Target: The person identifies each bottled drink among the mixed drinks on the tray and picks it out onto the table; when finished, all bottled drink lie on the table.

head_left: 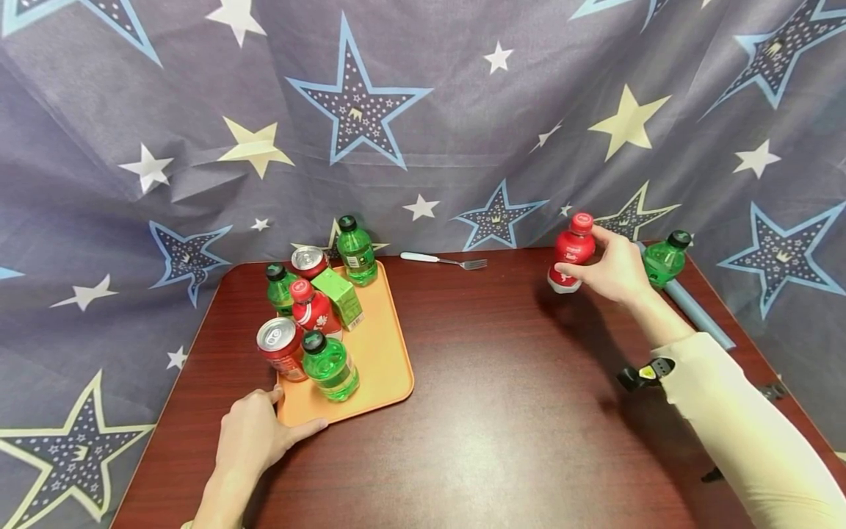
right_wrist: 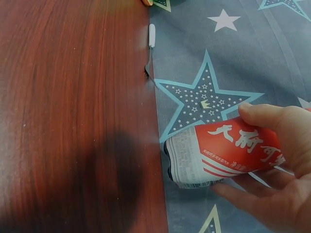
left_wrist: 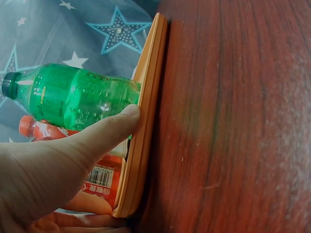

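Note:
My right hand [head_left: 611,270] grips a red cola bottle [head_left: 572,250] with a white base, thumb on one side and fingers on the other. The bottle is upright over the back right of the table, its shadow below it. At the front left corner of an orange tray [head_left: 390,360], my left hand [head_left: 254,433] holds the rim, with the thumb [left_wrist: 114,125] along the front edge. Crowded on the tray are several drinks: green bottles [head_left: 330,371], another red bottle [head_left: 316,308], red cans [head_left: 280,345] and a green carton [head_left: 338,294].
A fork [head_left: 443,260] with a white handle lies along the back edge. Right of my right hand stands another green bottle [head_left: 664,258], beside a grey-blue bar [head_left: 700,316]. Star-patterned cloth [head_left: 463,88] hangs behind the brown table [head_left: 476,411].

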`<state>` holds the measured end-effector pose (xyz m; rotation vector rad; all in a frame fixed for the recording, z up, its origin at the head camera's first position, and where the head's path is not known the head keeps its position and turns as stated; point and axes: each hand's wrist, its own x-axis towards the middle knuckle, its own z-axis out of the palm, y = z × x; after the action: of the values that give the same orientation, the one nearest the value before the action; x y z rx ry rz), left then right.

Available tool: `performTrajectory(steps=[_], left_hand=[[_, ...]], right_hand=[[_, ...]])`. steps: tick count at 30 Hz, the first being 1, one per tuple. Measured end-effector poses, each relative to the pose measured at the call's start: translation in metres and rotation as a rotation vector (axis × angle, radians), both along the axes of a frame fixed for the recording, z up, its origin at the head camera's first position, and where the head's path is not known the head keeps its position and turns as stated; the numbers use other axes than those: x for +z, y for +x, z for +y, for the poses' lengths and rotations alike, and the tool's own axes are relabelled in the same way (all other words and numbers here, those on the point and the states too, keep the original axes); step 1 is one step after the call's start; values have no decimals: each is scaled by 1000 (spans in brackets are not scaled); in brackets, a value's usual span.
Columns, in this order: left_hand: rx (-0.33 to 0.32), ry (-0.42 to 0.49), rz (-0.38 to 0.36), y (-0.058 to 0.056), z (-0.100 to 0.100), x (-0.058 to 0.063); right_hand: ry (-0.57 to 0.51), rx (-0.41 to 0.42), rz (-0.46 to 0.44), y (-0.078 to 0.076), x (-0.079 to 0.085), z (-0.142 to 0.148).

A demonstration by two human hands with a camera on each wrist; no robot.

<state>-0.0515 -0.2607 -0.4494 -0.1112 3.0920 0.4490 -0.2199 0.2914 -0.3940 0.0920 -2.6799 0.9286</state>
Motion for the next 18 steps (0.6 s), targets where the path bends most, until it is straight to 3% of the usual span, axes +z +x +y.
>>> performTrajectory(steps=[18], left_hand=[[-1,7,4,-1,0,-2]], right_hand=[[28,-31,-17,17,9,18]])
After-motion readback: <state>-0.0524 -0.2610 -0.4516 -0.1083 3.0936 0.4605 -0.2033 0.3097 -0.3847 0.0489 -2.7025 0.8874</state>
